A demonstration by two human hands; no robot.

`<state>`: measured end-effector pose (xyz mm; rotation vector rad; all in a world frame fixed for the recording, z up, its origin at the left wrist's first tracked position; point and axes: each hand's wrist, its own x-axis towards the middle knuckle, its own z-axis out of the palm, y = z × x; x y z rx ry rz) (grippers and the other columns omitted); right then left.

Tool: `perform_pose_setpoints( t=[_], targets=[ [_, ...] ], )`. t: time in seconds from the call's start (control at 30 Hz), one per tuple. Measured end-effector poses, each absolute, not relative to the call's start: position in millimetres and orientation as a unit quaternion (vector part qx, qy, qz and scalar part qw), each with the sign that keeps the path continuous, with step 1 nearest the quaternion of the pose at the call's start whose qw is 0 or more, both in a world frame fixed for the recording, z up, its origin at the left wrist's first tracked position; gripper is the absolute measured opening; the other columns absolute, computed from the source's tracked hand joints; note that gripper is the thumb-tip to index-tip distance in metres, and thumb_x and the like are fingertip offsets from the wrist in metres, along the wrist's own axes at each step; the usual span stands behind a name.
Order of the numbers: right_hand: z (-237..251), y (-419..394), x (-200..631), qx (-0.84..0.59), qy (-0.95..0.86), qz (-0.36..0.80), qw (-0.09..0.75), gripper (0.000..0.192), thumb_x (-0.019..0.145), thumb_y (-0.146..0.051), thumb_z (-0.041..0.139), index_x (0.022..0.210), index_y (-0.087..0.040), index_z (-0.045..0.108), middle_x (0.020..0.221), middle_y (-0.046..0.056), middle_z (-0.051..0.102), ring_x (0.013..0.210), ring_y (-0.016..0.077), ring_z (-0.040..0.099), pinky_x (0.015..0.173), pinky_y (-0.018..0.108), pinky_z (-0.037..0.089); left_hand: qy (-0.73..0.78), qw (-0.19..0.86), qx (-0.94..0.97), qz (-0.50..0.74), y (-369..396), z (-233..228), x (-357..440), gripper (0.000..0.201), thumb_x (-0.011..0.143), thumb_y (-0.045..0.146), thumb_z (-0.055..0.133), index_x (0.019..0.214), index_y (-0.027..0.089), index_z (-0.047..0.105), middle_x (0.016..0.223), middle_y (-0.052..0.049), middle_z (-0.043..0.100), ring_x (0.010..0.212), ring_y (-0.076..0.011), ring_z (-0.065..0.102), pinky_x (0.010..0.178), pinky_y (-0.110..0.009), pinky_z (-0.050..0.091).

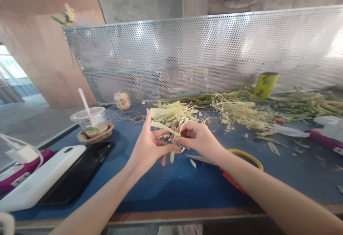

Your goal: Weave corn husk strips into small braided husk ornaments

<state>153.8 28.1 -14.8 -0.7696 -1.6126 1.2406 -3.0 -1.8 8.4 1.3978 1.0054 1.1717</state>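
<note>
Over blue table [171, 188], L hand [150, 145], R hand [197, 138] pinching husk strip [164, 127]

Scissors [227, 163] right of phone [40, 179]

Both my hands met in front of me, forearms angled inward.

My left hand [148, 145] stood palm toward the right, thumb up and fingers reaching across, lightly curled in a loose grip. My right hand [197, 137] faced it with knuckles up, fingertips [177, 141] pinched together and touching my left fingers; both forearms were bare.
</note>
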Motion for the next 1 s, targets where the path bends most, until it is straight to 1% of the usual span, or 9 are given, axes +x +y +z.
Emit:
perform_pose_setpoints(
  t=[0.1, 0.23, 0.3, 0.4, 0.47, 0.63, 0.8, 0.9, 1.0],
  targets=[
    [-12, 28, 155, -0.319, -0.648, 0.492, 0.486, 0.028, 0.063, -0.039, 0.072, 0.067, -0.017, 0.056, 0.056, -0.005, 0.053, 0.041, 0.005, 0.043, 0.039, 0.02, 0.035, 0.438, 0.509, 0.564, 0.481, -8, 10, 1, 0.132, 0.059, 0.009, 0.076, 0.13, 0.041, -0.031, 0.103, -0.013, 0.067, 0.059, -0.0274, 0.069, 0.024, -0.021, 0.043],
    [-10, 29, 154, -0.319, -0.628, 0.5, 0.504, 0.031, 0.062, -0.044, 0.071, 0.065, -0.016, 0.056, 0.055, -0.003, 0.055, 0.038, 0.0048, 0.043, 0.038, 0.02, 0.036, 0.45, 0.514, 0.554, 0.476, -14, 11, 5, 0.131, 0.063, 0.006, 0.072, 0.126, 0.037, -0.038, 0.098, -0.012, 0.069, 0.06, -0.0278, 0.069, 0.024, -0.02, 0.044],
    [-11, 30, 154, -0.317, -0.622, 0.506, 0.508, 0.031, 0.062, -0.042, 0.072, 0.065, -0.016, 0.057, 0.055, -0.004, 0.055, 0.037, 0.0047, 0.044, 0.038, 0.02, 0.036, 0.454, 0.506, 0.554, 0.481, -15, 12, 6, 0.131, 0.063, 0.005, 0.072, 0.125, 0.04, -0.038, 0.098, -0.011, 0.069, 0.06, -0.0279, 0.069, 0.024, -0.02, 0.044],
    [-13, 33, 156, -0.303, -0.609, 0.529, 0.507, 0.026, 0.066, -0.04, 0.069, 0.07, -0.016, 0.06, 0.053, -0.004, 0.053, 0.041, 0.006, 0.047, 0.04, 0.02, 0.038, 0.456, 0.496, 0.547, 0.497, -15, 11, 6, 0.132, 0.062, 0.004, 0.073, 0.126, 0.044, -0.035, 0.108, -0.012, 0.065, 0.057, -0.0256, 0.069, 0.025, -0.021, 0.044],
    [-14, 35, 157, -0.296, -0.604, 0.539, 0.508, 0.024, 0.07, -0.039, 0.066, 0.073, -0.017, 0.061, 0.052, -0.004, 0.052, 0.042, 0.0069, 0.047, 0.04, 0.02, 0.038, 0.454, 0.497, 0.539, 0.507, -13, 10, 6, 0.131, 0.061, 0.003, 0.073, 0.128, 0.042, -0.033, 0.109, -0.012, 0.064, 0.056, -0.0239, 0.069, 0.026, -0.02, 0.044],
    [-12, 32, 157, -0.294, -0.614, 0.531, 0.505, 0.018, 0.07, -0.034, 0.067, 0.072, -0.018, 0.06, 0.052, -0.006, 0.049, 0.04, 0.0052, 0.04, 0.039, 0.02, 0.031, 0.435, 0.465, 0.539, 0.551, -7, 4, 5, 0.131, 0.056, 0.004, 0.076, 0.135, 0.03, -0.025, 0.075, 0.0, 0.069, 0.055, -0.0165, 0.066, 0.036, -0.017, 0.046],
    [-8, 28, 154, -0.275, -0.64, 0.51, 0.505, 0.016, 0.067, -0.03, 0.067, 0.067, -0.018, 0.058, 0.073, 0.0, 0.057, 0.059, 0.0094, 0.049, 0.054, 0.025, 0.038, 0.395, 0.447, 0.554, 0.58, -3, 3, 6, 0.128, 0.057, 0.009, 0.077, 0.137, 0.031, -0.021, 0.08, 0.0, 0.072, 0.048, -0.0102, 0.061, 0.043, -0.018, 0.048],
    [-8, 27, 155, -0.276, -0.672, 0.457, 0.513, 0.013, 0.069, -0.03, 0.065, 0.07, -0.018, 0.059, 0.071, 0.0, 0.055, 0.065, 0.012, 0.05, 0.059, 0.027, 0.039, 0.409, 0.428, 0.566, 0.574, -2, 3, 6, 0.124, 0.061, 0.013, 0.075, 0.137, 0.026, -0.021, 0.068, 0.003, 0.069, 0.041, -0.0082, 0.055, 0.042, -0.018, 0.045],
    [-9, 28, 156, -0.273, -0.692, 0.396, 0.538, 0.012, 0.067, -0.027, 0.067, 0.065, -0.019, 0.059, 0.069, 0.0, 0.053, 0.065, 0.0125, 0.048, 0.058, 0.027, 0.038, 0.414, 0.432, 0.578, 0.555, -2, -1, 7, 0.123, 0.062, 0.014, 0.075, 0.137, 0.022, -0.023, 0.062, 0.004, 0.067, 0.044, -0.0091, 0.056, 0.044, -0.019, 0.046]
  ],
)
